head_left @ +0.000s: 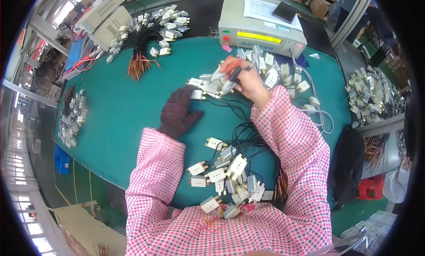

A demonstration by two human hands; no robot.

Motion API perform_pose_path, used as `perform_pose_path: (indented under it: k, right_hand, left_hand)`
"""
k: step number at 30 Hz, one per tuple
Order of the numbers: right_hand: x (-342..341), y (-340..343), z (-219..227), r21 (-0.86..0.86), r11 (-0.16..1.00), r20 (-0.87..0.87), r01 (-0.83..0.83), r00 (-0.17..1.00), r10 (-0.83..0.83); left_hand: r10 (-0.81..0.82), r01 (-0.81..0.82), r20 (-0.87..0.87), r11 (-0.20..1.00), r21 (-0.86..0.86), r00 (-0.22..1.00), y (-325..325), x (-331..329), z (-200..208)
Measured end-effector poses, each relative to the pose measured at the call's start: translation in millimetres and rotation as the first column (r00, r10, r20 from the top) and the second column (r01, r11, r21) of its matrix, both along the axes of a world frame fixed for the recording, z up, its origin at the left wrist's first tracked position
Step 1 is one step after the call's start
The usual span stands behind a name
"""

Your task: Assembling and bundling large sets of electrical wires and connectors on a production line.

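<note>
My left hand (177, 113), in a dark brown glove, rests on the green mat with its thumb stretched apart. Its fingertips reach the edge of a white plug (197, 95) with brass pins. Bare, my right hand (249, 82) is closed around a pair of test probes (232, 73), one red and one black. Their grey tips point down at a cluster of white plugs (210, 85), whose black cords trail right and toward me; exact contact is hard to tell. Closer to me lies a loose heap of similar white and grey plugs (237, 166).
A beige tester (230, 26) with a lit yellow display stands at the back; its grey cable (315, 85) loops down the right. More plugs (283, 72) lie before it. Bundled corded plugs (170, 23) sit back left, others (73, 119) at the left edge. A black bag (347, 167) hangs right.
</note>
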State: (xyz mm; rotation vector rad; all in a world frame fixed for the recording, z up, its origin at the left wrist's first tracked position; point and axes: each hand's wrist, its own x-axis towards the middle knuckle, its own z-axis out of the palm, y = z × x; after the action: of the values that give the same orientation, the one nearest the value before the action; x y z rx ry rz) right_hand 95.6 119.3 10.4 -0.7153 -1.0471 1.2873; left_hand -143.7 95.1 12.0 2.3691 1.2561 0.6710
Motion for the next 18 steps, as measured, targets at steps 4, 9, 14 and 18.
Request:
perform_pose_path:
  k: [4,9,14,18]
  right_hand:
    - [-0.8,-0.7,-4.0,0.068,0.988,0.071,-0.135,0.989,0.131]
    - [-11.5,-15.4,8.2,0.004,0.977,0.152,-0.214,0.965,0.211]
    - [-27.9,-18.8,5.2,0.11,0.946,0.287,-0.304,0.921,0.263]
    - [-32.2,-17.0,5.4,0.157,0.922,0.371,-0.354,0.886,0.277]
  left_hand:
    - [0.137,-0.127,0.083,0.985,-0.119,0.987,8.3,2.0,-27.9]
    - [0.26,0.531,0.868,0.705,-0.471,0.424,12.4,-3.3,-49.4]
    - [0.211,0.635,0.819,0.539,-0.553,0.534,17.5,-9.2,-51.4]
    - [0.271,0.631,0.797,0.496,-0.597,0.541,14.3,-9.8,-57.8]
